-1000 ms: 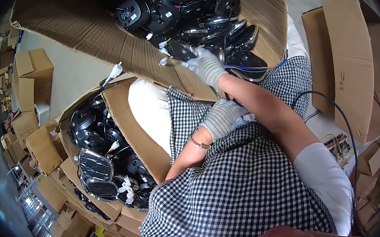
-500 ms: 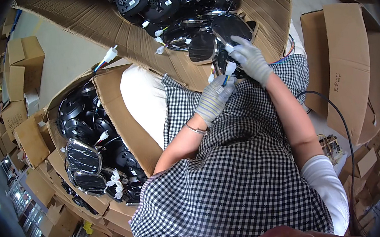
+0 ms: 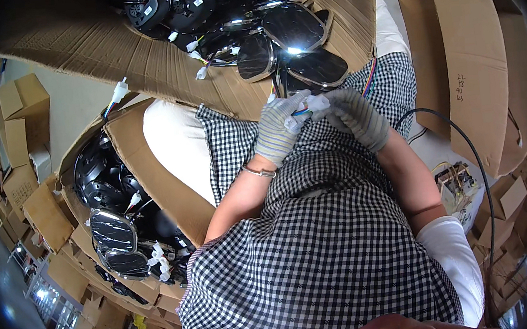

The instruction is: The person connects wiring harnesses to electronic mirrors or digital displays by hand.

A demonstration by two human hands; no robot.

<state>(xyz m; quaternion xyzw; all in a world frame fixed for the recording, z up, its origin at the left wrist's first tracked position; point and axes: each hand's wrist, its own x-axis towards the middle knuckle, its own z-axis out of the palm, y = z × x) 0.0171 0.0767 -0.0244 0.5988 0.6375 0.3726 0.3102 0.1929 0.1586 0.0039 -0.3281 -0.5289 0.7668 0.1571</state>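
Note:
In striped work gloves, my two hands meet over my checked apron. My left hand [image 3: 276, 129] is closed around a white wire connector [image 3: 294, 122] with coloured wires running into it. From the right, my right hand [image 3: 359, 118] pinches a white plug [image 3: 317, 103] against that connector; glove fingers partly hide where the two meet, so I cannot tell whether they are joined. Just beyond my fingers lies a glossy dark panel [image 3: 318, 68] with a rounded outline. Two more such panels, a larger one [image 3: 295, 27] and a smaller one [image 3: 256, 57], rest on the cardboard behind it.
A cardboard box [image 3: 350, 13] of black housings [image 3: 188, 10] and loose white plugs stands ahead. Another box [image 3: 159, 168] at my left holds black units and film-covered panels [image 3: 113, 231]. A tall carton [image 3: 475, 74] and a black cable [image 3: 470, 151] are on the right.
My right hand has come down from the large glossy panel to the white plug and closed on it, beside my left hand. A dark panel now shows uncovered beyond the hands. The whole view has shifted slightly.

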